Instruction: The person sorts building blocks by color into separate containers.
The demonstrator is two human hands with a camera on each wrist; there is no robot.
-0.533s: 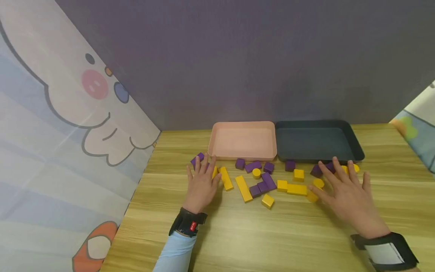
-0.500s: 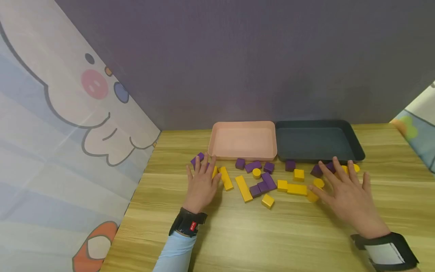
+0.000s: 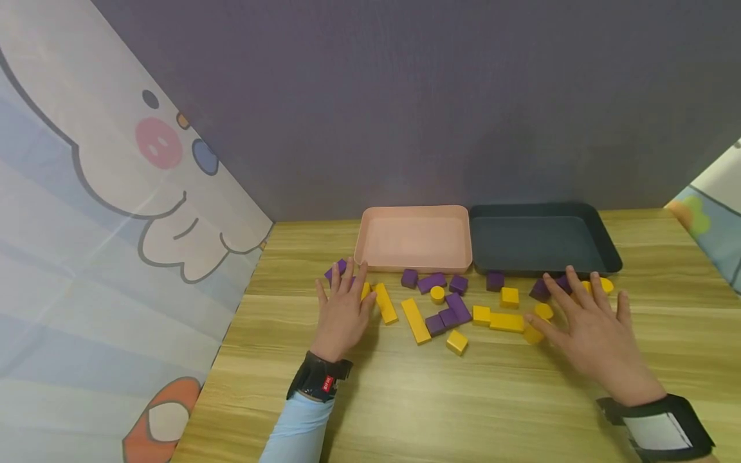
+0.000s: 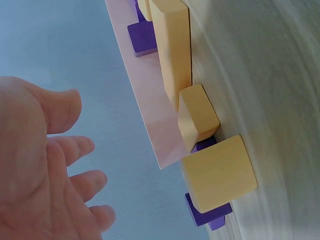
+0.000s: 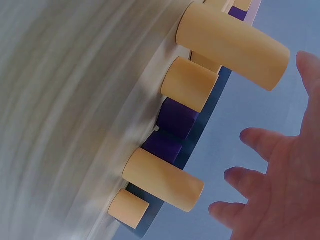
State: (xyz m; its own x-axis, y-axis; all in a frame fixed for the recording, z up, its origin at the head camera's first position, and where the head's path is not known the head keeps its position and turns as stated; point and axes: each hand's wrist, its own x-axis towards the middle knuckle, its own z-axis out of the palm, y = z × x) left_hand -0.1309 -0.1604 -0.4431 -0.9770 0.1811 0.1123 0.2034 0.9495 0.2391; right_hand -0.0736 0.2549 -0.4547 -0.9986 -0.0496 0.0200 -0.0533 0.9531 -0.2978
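My left hand (image 3: 340, 321) is held with fingers spread above the left end of a scatter of wooden blocks. Under and beside its fingers lie a purple block (image 3: 336, 271) and a long yellow block (image 3: 384, 303). In the left wrist view its fingertips are apart from the nearest yellow block (image 4: 220, 172). Over the right end, my right hand (image 3: 596, 341) has its fingers spread too, holding nothing. Beside its thumb stands a tall yellow cylinder (image 5: 232, 45); a second, thinner cylinder (image 5: 164, 179) stands below the fingers. The right hand partly covers several blocks in the head view.
A pink tray (image 3: 413, 238) and a dark blue-grey tray (image 3: 532, 241) sit side by side behind the blocks, against a grey panel (image 3: 434, 109). Between the hands lie more blocks, among them a purple cube (image 3: 494, 281) and a yellow cube (image 3: 457, 343). A cartoon-printed cloth (image 3: 116, 257) borders the left.
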